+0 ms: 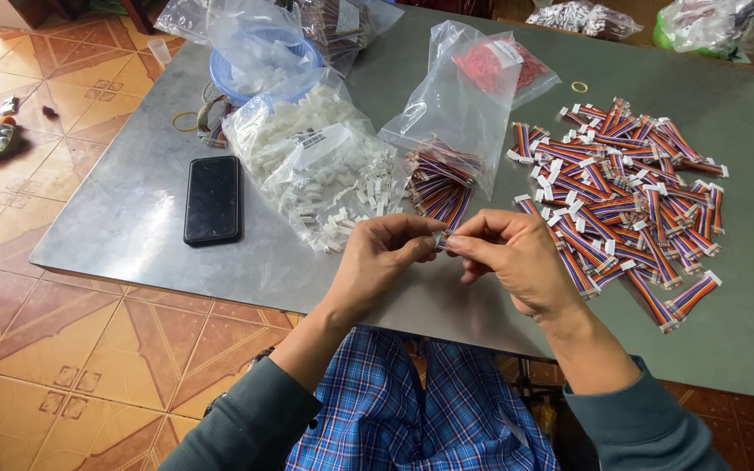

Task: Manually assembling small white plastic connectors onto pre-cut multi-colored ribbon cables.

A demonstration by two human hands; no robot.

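Both hands are meeting just above the near edge of the grey, smooth tabletop (pixel 124 218). The left hand (pixel 383 253) and the right hand (pixel 508 253) are each pinching, fingers pressed together, one end of a short striped ribbon cable (pixel 441 239) with a small white plastic connector; the piece is mostly hidden between the fingertips.

Just behind the hands, a bundle of loose striped cables (pixel 438 187) is spilling from a crinkled clear plastic bag (pixel 460 105). To the left, a transparent bag of small white blocky connectors (pixel 316 161) is lying open, some scattered out. To the right, a wide heap of finished cables (pixel 630 192), each tipped with white plugs, is spreading flat. A glossy black phone (pixel 213 200) is lying face up, well apart to the left.
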